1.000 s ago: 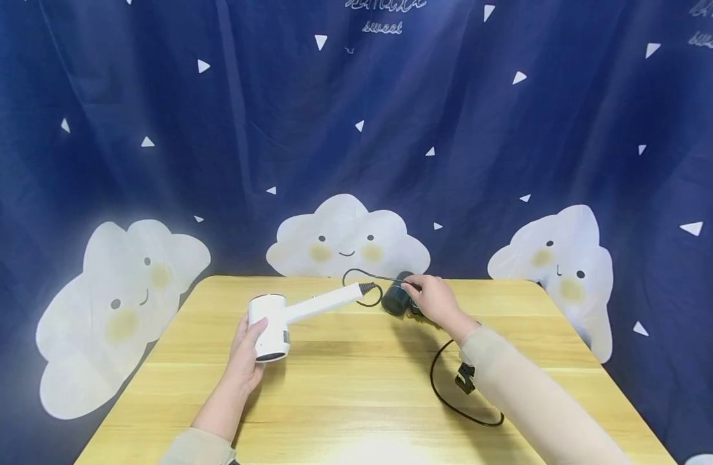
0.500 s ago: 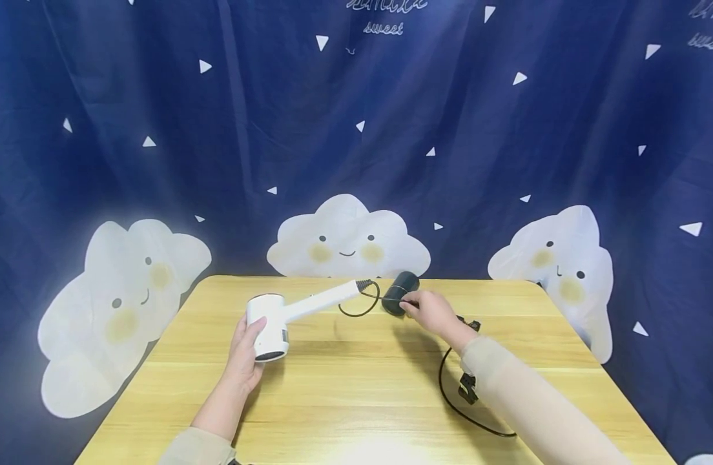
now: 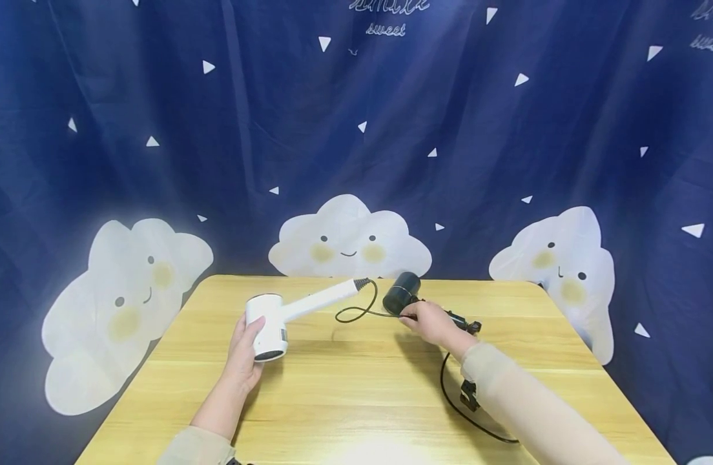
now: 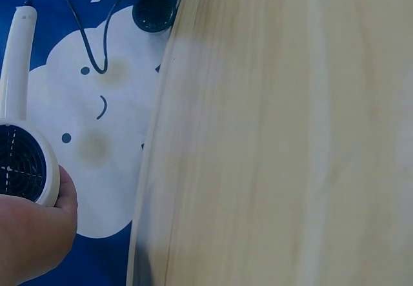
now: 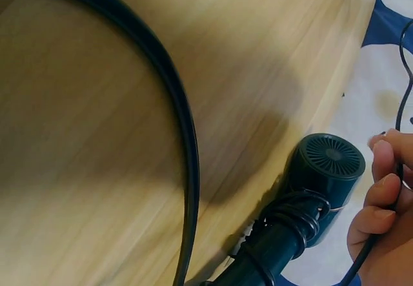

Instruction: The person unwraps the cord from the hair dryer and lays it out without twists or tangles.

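Observation:
In the head view my left hand (image 3: 244, 358) grips a white hair dryer (image 3: 267, 326) by its barrel. The dryer is held above the table, its handle slanting up to the right. A black cord (image 5: 191, 144) leaves the handle's end, hangs in a loose loop, and passes through my right hand (image 3: 431, 321), which pinches it with curled fingers. Just beyond the right hand lies a dark green hair dryer (image 3: 402, 294) on the table. Its own cord is wound round its handle (image 5: 274, 250), as the right wrist view shows. The grille of the white dryer (image 4: 19, 163) faces the left wrist camera.
Beneath both hands is a light wooden table (image 3: 345, 400). A black plug-like piece (image 3: 468, 395) is by the right forearm, where more cord curves towards the front. Behind the table hangs a blue curtain (image 3: 310, 129) with clouds and triangles.
My right hand has lowered slightly with the cord, and the loop between the hands has sunk. More of the dark green hair dryer shows. My left hand and the white hair dryer have barely moved.

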{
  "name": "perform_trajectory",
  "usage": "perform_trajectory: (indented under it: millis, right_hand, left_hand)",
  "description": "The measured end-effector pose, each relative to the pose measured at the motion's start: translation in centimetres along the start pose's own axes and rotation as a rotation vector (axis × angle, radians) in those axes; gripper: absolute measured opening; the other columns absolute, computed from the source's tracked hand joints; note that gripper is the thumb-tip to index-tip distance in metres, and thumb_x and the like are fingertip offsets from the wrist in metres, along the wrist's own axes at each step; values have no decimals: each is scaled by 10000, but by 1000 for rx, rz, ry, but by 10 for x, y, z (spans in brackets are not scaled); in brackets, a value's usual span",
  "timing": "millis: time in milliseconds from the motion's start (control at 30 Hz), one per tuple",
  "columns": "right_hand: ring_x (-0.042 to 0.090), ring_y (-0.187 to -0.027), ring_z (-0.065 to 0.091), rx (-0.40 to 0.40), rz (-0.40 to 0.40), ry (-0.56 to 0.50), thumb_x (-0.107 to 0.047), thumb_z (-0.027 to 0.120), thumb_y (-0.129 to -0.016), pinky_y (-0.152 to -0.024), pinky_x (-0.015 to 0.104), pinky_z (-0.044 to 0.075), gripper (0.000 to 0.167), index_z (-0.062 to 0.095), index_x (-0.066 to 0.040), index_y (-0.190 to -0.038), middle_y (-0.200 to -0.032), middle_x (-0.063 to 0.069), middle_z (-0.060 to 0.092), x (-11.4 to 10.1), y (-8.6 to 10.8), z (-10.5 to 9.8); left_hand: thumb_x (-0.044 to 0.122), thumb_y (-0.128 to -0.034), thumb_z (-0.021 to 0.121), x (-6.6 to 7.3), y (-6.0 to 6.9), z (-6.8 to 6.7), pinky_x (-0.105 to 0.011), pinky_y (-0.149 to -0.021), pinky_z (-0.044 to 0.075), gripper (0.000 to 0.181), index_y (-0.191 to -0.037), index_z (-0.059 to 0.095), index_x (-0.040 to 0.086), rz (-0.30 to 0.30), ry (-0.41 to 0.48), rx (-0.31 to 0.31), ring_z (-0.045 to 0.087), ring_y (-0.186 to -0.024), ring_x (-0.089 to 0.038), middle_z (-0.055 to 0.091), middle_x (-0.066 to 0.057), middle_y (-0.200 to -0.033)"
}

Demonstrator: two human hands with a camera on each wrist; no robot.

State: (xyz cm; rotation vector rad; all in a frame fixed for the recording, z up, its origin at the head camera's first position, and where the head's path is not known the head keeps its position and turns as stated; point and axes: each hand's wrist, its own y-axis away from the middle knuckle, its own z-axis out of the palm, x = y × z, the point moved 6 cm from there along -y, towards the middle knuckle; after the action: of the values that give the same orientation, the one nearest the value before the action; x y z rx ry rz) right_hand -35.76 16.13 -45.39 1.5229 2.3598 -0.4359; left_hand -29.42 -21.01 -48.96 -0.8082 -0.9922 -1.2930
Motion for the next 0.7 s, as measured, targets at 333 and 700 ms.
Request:
perform_trajectory:
  millis: [333, 700]
  right_hand:
    - [129, -774, 659, -140, -5, 17, -127, 628, -990, -812, 413, 559, 168, 735, -38, -1083, -912, 34, 732, 2, 4, 13]
    - [125, -653, 561, -255, 14, -15, -73, 613, -988, -651, 345, 498, 105, 716, -82, -1004, -742, 16, 659, 5, 7, 21]
  left_hand:
    - [265, -1039, 518, -2, -1, -1, -258, -839, 569, 716, -1608, 95, 161, -23, 2, 30, 634, -962, -89, 550, 31, -1167]
    - [283, -1044, 513, -2, -2, -2, -237, -846, 560, 718, -1609, 86, 165, -28, -13, 37, 629, -965, -79, 559, 53, -1154]
